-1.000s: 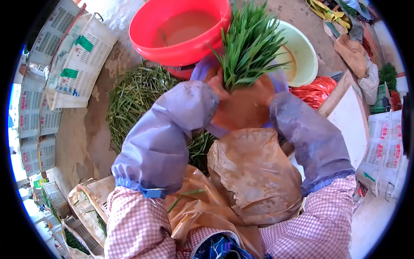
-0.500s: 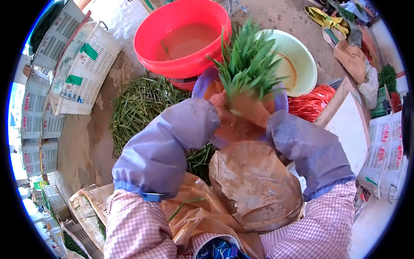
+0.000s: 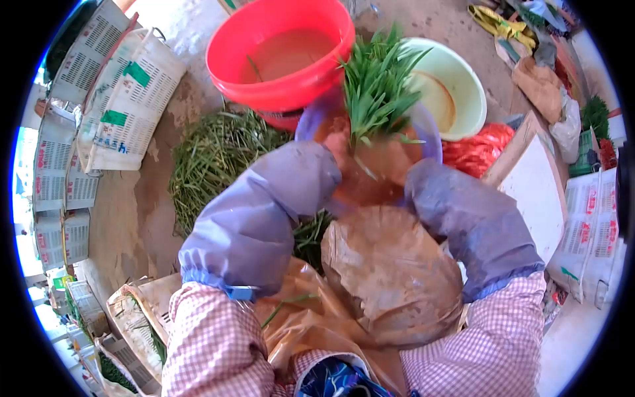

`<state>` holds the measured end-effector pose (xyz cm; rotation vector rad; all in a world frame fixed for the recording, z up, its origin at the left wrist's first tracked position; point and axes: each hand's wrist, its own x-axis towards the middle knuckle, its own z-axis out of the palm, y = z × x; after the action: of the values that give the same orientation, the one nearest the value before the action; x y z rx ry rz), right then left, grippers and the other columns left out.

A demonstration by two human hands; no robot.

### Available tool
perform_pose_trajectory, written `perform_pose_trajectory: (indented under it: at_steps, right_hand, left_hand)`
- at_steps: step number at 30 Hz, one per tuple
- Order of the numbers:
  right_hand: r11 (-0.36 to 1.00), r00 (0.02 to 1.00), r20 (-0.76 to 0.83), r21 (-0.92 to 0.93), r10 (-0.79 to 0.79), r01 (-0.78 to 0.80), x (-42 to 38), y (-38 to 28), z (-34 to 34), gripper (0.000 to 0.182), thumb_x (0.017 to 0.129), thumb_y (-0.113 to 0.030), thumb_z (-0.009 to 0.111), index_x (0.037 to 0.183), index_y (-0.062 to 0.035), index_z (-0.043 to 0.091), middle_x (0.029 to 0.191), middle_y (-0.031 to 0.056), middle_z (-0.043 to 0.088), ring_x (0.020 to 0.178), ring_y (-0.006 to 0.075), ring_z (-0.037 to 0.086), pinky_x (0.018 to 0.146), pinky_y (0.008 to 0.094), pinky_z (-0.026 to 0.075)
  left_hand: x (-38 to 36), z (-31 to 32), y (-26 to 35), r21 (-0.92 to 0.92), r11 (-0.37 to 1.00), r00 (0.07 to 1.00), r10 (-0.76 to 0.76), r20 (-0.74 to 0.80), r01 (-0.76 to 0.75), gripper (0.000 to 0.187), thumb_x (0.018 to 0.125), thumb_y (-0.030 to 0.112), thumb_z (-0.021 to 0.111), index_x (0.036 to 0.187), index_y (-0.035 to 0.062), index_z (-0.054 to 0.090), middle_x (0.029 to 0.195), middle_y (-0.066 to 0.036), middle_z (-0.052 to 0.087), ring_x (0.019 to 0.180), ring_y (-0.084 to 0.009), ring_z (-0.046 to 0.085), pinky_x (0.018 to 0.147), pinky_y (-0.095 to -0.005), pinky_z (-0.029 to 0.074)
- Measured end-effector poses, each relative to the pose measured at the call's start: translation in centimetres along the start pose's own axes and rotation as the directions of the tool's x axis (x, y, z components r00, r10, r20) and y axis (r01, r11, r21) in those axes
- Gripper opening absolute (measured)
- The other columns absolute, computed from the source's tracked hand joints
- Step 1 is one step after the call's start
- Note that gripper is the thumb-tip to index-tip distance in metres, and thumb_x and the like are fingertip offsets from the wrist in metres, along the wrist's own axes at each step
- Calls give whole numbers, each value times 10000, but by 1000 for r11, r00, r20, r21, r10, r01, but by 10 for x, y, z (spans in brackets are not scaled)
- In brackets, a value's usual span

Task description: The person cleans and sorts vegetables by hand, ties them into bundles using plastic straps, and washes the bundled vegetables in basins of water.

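Observation:
A bunch of long-leafed greens (image 3: 380, 86) stands leaf ends up over a purple basin (image 3: 431, 135) of brownish water. My left hand (image 3: 338, 147) is closed around the left side of its lower part. Against the lower right of the bunch is my right hand (image 3: 391, 162), its fingers smeared by motion and partly hidden. The stem ends are hard to make out between the hands. Purple-grey sleeve covers reach down to both wrists. Below the basin, a brown plastic sheet (image 3: 390, 278) covers something in front of me.
A red tub (image 3: 278, 96) with murky water stands behind the basin, beside a pale green basin (image 3: 469, 99). A heap of cut leaves (image 3: 211, 162) lies at the left. Red strips (image 3: 477, 149) and a white-topped board (image 3: 532, 192) are at the right. White crates (image 3: 132, 99) line the left side.
The bunch has shifted slightly, and its leaves look narrower and more gathered. My right hand has moved a little at the bunch's base; the left keeps its hold.

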<state>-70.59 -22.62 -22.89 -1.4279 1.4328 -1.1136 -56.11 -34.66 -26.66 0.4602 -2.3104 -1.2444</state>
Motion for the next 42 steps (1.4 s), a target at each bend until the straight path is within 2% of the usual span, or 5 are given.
perform_pose_trajectory:
  at_steps: [4, 18, 31, 40, 42]
  right_hand:
    - [949, 996, 42, -304, -74, 83, 0, 129, 26, 403, 786, -188, 728, 1150, -67, 605, 1095, 115, 638, 1042, 234, 598, 886, 358, 477]
    - [986, 964, 229, -131, 133, -105, 36, 36, -67, 794, 708, -309, 803, 1382, -81, 449, 1397, 134, 467, 1296, 279, 412, 1090, 383, 319]
    - [869, 951, 212, 396, 226, -295, 54, -16, -59, 686, 701, -123, 828, 1296, -50, 496, 1244, 90, 566, 1150, 202, 517, 993, 353, 414]
    - [878, 939, -258, 471, 226, -82, 61, -55, -21, 418, 737, -27, 768, 1124, -15, 609, 1003, 57, 678, 889, 177, 645, 788, 326, 525]
    - [861, 917, -328, 508, 228, -32, 55, -68, -23, 434, 727, -13, 769, 1129, -13, 606, 1000, 60, 678, 888, 182, 646, 788, 324, 527]
  left_hand:
    - [-22, 61, -78, -714, 697, 961, -148, -235, -67, 319, 757, 121, 727, 1066, 72, 662, 938, -106, 691, 797, -220, 664, 705, -336, 532]
    - [14, -24, 25, 218, 832, 845, -532, 54, 510, 1258, 539, 333, 901, 1436, -58, 112, 1414, -252, 366, 1338, -340, 364, 1112, -369, 298]
    - [47, -20, 55, -905, 327, 954, -219, 207, 271, 1118, 597, 140, 880, 1457, 73, 169, 1371, -144, 441, 1282, -260, 426, 1072, -362, 347]
    - [26, -34, 51, 388, 823, 850, 502, -156, -415, 976, 627, 197, 865, 1401, 21, 298, 1217, -189, 565, 1158, -304, 545, 1000, -378, 420]
    - [23, -50, 80, -334, 890, 950, -304, 72, 310, 999, 629, 215, 870, 1404, -20, 284, 1278, -197, 521, 1226, -292, 491, 1034, -372, 388]
